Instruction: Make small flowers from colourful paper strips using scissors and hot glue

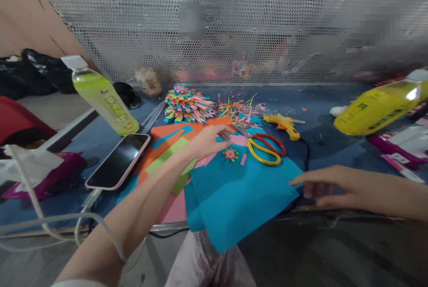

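Observation:
My left hand hovers over the pile of coloured paper, thumb and fingers apart and nothing visible between them. Close to its fingertips are the blades of red-and-yellow-handled scissors, which lie on the blue paper. Just below that hand sits a small paper flower, with a pink paper strip beside it. My right hand is at the blue paper's right edge, fingers loosely bent and apart from the thumb. Whether its index fingertip touches the sheet I cannot tell. The blue paper overhangs the table's front edge.
Behind the sheets stand a cone of coloured paper curls and a heap of paper scraps. A yellow glue gun lies right of them. A phone with a cable and a green bottle are left; a yellow bottle is right.

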The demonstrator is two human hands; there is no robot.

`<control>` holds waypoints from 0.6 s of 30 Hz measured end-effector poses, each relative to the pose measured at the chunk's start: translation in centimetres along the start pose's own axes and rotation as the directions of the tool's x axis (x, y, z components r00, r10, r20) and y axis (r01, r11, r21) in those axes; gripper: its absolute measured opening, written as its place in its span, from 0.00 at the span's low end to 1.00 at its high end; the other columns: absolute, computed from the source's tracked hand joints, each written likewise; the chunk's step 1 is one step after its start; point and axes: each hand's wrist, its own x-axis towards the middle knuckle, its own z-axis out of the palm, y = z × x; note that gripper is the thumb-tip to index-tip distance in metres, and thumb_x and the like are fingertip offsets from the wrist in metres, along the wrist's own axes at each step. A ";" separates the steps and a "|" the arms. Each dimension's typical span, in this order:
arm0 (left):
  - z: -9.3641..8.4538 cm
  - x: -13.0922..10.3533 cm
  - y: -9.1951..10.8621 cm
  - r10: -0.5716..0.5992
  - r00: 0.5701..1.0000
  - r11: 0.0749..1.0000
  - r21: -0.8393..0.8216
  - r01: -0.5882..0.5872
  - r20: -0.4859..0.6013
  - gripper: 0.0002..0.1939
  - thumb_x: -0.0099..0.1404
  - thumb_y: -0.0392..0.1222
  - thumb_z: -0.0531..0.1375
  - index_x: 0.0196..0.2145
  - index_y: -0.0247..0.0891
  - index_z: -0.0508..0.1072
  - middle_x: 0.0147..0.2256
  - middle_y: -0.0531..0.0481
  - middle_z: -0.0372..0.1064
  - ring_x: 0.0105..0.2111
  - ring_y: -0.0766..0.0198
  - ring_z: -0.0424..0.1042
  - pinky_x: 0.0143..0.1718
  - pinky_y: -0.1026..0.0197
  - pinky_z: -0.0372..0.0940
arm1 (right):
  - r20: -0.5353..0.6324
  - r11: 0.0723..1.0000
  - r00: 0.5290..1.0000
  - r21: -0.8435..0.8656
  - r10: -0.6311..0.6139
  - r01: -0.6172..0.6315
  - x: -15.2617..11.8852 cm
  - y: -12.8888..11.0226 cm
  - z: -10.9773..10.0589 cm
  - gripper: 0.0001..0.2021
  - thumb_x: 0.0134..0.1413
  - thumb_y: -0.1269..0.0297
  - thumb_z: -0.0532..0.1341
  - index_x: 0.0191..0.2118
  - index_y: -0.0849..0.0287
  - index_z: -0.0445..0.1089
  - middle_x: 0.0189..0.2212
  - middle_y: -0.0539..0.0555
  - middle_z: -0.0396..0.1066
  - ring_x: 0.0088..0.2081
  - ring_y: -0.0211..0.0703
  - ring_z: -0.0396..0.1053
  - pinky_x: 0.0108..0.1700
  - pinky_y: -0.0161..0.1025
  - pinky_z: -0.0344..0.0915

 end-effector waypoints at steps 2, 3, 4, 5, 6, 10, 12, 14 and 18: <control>-0.3 -0.2 -0.1 -0.026 0.997 0.994 0.110 0.017 0.079 0.20 0.52 0.46 0.64 0.43 0.39 0.74 0.39 0.45 0.73 0.39 0.57 0.71 0.40 0.59 0.62 | 0.047 1.000 0.999 -0.002 -0.016 0.016 2.6 -2.4 0.8 0.20 0.45 0.43 0.59 0.29 0.56 0.74 0.20 0.52 0.68 0.23 0.40 0.63 0.26 0.37 0.58; -0.3 -0.3 -0.2 -0.053 0.991 0.988 0.152 0.034 0.120 0.23 0.51 0.48 0.64 0.45 0.40 0.73 0.41 0.45 0.73 0.40 0.56 0.71 0.41 0.59 0.62 | 0.073 1.000 0.997 -0.002 -0.024 0.024 3.7 -3.3 1.3 0.20 0.48 0.44 0.57 0.31 0.57 0.74 0.20 0.52 0.68 0.24 0.40 0.64 0.27 0.37 0.57; -0.4 -0.3 -0.2 -0.077 0.985 0.980 0.192 0.046 0.157 0.25 0.51 0.49 0.64 0.47 0.40 0.72 0.42 0.45 0.72 0.41 0.56 0.71 0.41 0.58 0.62 | 0.101 0.999 0.994 0.000 -0.034 0.034 4.9 -3.9 1.8 0.19 0.49 0.46 0.56 0.32 0.57 0.74 0.21 0.52 0.69 0.25 0.40 0.64 0.28 0.37 0.57; -0.4 -0.3 -0.1 -0.095 0.977 0.972 0.229 0.049 0.191 0.27 0.51 0.50 0.64 0.48 0.40 0.70 0.43 0.45 0.72 0.42 0.56 0.71 0.42 0.58 0.62 | 0.128 0.999 0.991 0.003 -0.049 0.049 5.9 -4.4 2.2 0.19 0.50 0.47 0.56 0.33 0.57 0.74 0.22 0.52 0.69 0.26 0.40 0.64 0.29 0.37 0.57; -0.3 -0.4 -0.1 -0.101 0.972 0.964 0.261 0.043 0.213 0.27 0.52 0.49 0.64 0.49 0.39 0.70 0.43 0.46 0.72 0.42 0.57 0.70 0.42 0.58 0.62 | 0.157 0.998 0.986 0.006 -0.063 0.063 6.9 -4.6 2.5 0.18 0.50 0.48 0.56 0.34 0.58 0.74 0.24 0.53 0.70 0.27 0.41 0.65 0.30 0.37 0.57; 0.0 -0.3 0.1 -0.073 0.965 0.947 0.322 -0.013 0.254 0.26 0.52 0.39 0.64 0.50 0.39 0.68 0.38 0.48 0.73 0.38 0.61 0.71 0.39 0.60 0.63 | 0.272 0.988 0.950 0.031 -0.156 0.153 10.7 -4.3 3.3 0.14 0.54 0.56 0.56 0.37 0.59 0.74 0.33 0.54 0.74 0.32 0.42 0.68 0.33 0.36 0.59; 0.0 -0.2 0.1 -0.053 0.967 0.960 0.279 -0.020 0.250 0.23 0.52 0.37 0.64 0.48 0.38 0.69 0.35 0.50 0.73 0.35 0.63 0.71 0.36 0.62 0.63 | 0.236 0.988 0.960 0.056 -0.150 0.140 12.4 -4.1 3.8 0.13 0.53 0.58 0.57 0.38 0.61 0.73 0.33 0.56 0.74 0.34 0.44 0.70 0.35 0.37 0.62; 0.0 0.0 0.0 -0.037 0.975 0.981 0.193 -0.006 0.217 0.18 0.53 0.36 0.64 0.43 0.37 0.71 0.32 0.51 0.72 0.33 0.64 0.71 0.35 0.63 0.63 | 0.150 0.985 0.977 0.109 -0.150 0.135 13.6 -3.8 4.5 0.12 0.54 0.58 0.58 0.37 0.61 0.71 0.34 0.57 0.74 0.35 0.45 0.71 0.36 0.38 0.64; -0.2 0.5 -0.3 -0.066 0.995 0.994 -0.081 0.072 0.075 0.20 0.50 0.37 0.66 0.42 0.35 0.70 0.30 0.51 0.72 0.31 0.65 0.72 0.33 0.63 0.65 | 0.013 0.918 0.989 0.374 -0.149 0.134 14.5 -2.9 5.7 0.13 0.53 0.56 0.59 0.38 0.60 0.68 0.36 0.57 0.74 0.38 0.44 0.72 0.39 0.39 0.67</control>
